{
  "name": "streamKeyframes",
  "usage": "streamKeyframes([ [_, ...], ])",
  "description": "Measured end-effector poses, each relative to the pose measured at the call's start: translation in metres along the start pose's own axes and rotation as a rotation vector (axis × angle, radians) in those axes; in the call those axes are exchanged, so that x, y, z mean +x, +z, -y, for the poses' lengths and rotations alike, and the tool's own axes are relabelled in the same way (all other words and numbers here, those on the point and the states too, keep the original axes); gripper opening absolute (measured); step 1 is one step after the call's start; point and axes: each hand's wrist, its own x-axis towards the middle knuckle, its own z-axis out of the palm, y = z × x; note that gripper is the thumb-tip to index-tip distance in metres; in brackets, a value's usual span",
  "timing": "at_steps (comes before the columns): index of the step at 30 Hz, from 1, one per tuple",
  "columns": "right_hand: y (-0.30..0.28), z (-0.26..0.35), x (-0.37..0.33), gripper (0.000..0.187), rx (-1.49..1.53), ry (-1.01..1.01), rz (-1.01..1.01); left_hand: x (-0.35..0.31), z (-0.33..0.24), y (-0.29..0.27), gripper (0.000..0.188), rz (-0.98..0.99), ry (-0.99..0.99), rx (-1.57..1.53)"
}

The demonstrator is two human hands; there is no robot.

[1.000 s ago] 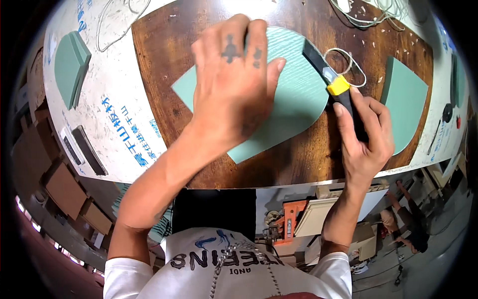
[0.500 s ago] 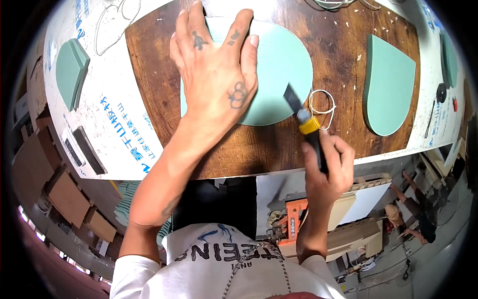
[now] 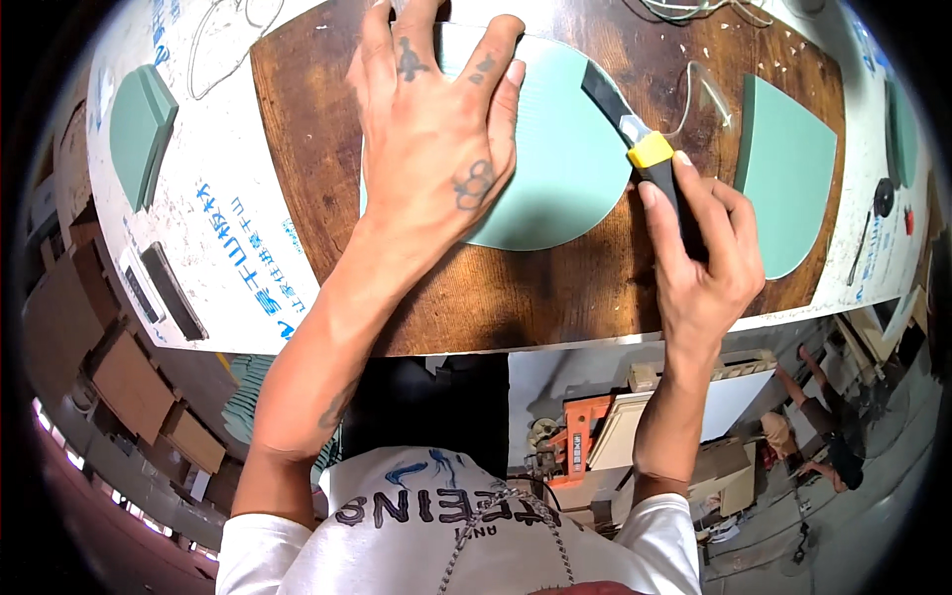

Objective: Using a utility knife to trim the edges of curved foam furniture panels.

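Note:
My left hand (image 3: pixel 441 139) lies flat with spread fingers on a rounded pale-green panel (image 3: pixel 560 164), pressing it to the brown wood-grain board (image 3: pixel 526 317). In my right hand (image 3: pixel 712 263) is a utility knife (image 3: pixel 652 151) with a yellow collar and black handle. Its long dark blade reaches over the panel's right rim, pointing away and to the left. A thin pale strip (image 3: pixel 687 104) curls off beside the blade, over the brown board. Whether it is still joined to the panel, I cannot tell.
A thick green piece (image 3: pixel 791 188) with a rounded end lies to the right. More green pieces (image 3: pixel 139 139) sit on the white table at far left. Thin pale strips (image 3: pixel 684 10) lie at the back. An orange machine (image 3: pixel 578 436) stands below the table; a person (image 3: pixel 838 421) is at far right.
My right hand and the knife have moved away from me and to the right, along the panel's rim. The curled strip has shifted farther back. My left hand stays nearly in place.

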Motion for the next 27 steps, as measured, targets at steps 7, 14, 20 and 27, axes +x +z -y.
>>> streamKeyframes([
  [7, -0.021, 0.009, -0.064, 0.043, 0.028, 0.022, 0.109, 0.047, 0.04, 0.008, 0.038, 0.307, 0.557, -0.479],
  [14, -0.028, 0.024, -0.086, 0.044, -0.017, 0.127, 0.089, 0.009, -0.002, -0.001, 0.045, -0.04, -0.111, 0.007],
  [20, -0.025, 0.014, -0.075, 0.043, -0.03, 0.063, 0.079, 0.001, 0.006, 0.003, 0.032, -0.009, -0.056, -0.028],
  [27, -0.015, 0.005, -0.033, 0.038, 0.014, 0.02, 0.069, 0.004, 0.013, 0.009, 0.035, -0.147, 0.073, -0.074],
])
